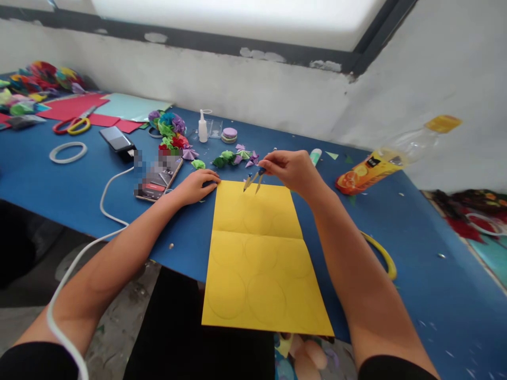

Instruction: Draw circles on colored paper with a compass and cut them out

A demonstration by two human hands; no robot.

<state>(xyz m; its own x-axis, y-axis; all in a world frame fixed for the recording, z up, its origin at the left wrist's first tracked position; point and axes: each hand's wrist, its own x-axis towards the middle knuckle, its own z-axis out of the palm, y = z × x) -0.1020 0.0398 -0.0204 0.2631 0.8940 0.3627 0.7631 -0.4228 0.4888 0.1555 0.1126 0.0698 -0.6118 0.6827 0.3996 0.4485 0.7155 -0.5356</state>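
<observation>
A yellow sheet of paper (269,253) with a crease across its middle lies on the blue table, its near edge reaching the table's front. Several faint pencil circles are drawn on it. Pinched by its top in my right hand (295,169) is a drawing compass (253,182), legs spread, over the far part of the sheet. My left hand (196,187) rests with fingers stretched out at the sheet's far left corner. Beside that hand lies a phone (160,177) with its screen lit.
Folded paper flowers (227,158), a small white squeeze bottle (203,127) and a round lidded tin (229,135) stand beyond the sheet. An orange drink bottle (368,171) tilts at right, near a yellow ring (382,253). Scissors (75,124) and a white cable (105,198) lie left.
</observation>
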